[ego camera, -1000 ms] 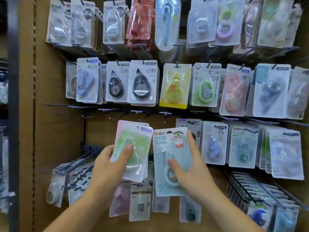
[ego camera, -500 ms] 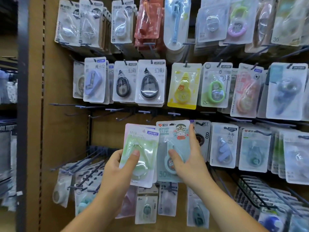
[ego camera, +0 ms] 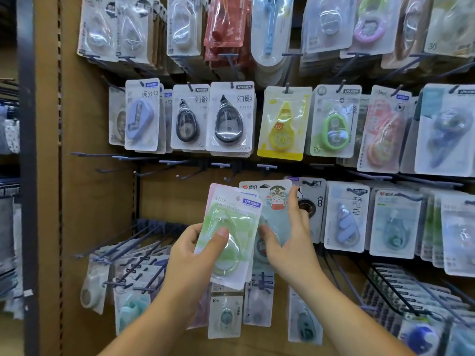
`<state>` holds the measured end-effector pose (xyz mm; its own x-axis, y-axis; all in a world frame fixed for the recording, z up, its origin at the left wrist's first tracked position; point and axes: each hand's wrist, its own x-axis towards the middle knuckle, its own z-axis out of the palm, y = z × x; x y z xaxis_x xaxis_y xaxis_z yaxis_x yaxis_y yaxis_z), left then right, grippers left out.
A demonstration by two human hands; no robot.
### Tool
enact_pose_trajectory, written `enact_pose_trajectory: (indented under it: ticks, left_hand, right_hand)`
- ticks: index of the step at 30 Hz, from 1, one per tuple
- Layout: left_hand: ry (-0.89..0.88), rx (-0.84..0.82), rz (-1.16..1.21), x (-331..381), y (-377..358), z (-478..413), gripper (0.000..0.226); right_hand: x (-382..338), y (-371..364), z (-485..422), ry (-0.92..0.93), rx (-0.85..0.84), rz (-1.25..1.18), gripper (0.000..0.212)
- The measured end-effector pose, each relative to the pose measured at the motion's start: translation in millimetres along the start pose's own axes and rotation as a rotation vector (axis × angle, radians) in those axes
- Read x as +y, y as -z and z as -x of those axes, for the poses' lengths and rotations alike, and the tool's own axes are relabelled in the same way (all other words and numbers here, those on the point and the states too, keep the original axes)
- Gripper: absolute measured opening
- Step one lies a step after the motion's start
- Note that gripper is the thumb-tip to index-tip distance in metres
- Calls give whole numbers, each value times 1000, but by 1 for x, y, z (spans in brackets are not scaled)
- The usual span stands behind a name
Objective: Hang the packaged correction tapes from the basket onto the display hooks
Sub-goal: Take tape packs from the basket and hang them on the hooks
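My left hand point(ego camera: 191, 255) grips a small stack of green correction tape packs point(ego camera: 231, 227), thumb pressed on the front blister. My right hand point(ego camera: 290, 242) holds a pale blue correction tape pack point(ego camera: 272, 201) with a cartoon lion figure, partly tucked behind the green stack. Both packs are raised in front of the brown display board, just below a row of bare hooks point(ego camera: 221, 165). No basket is in view.
Rows of hung correction tapes fill the board: black ones point(ego camera: 228, 122), a yellow one point(ego camera: 281, 124), a green one point(ego camera: 334, 129). Long hooks point(ego camera: 133, 247) jut out at the lower left and lower right point(ego camera: 401, 286). A dark shelf post point(ego camera: 27, 176) stands at the left.
Both hands have risen with their packs toward the bare hook row. The blue pack has slid behind the green stack, so the two now overlap.
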<state>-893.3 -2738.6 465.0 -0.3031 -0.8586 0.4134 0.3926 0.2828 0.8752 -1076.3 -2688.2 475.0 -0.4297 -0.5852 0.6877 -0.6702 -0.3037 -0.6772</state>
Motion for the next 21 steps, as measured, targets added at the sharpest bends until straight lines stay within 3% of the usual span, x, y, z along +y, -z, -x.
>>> enact_pose_trajectory:
  ticks: [8,21]
  left_hand:
    - [28,-18,86,0,4,1,28]
    - [5,1,72,-7,-5,0,41]
  right_hand:
    - [-7,-1,4,31,35,-122,97]
    - [16,-10,-23,-58,-47,-69,100]
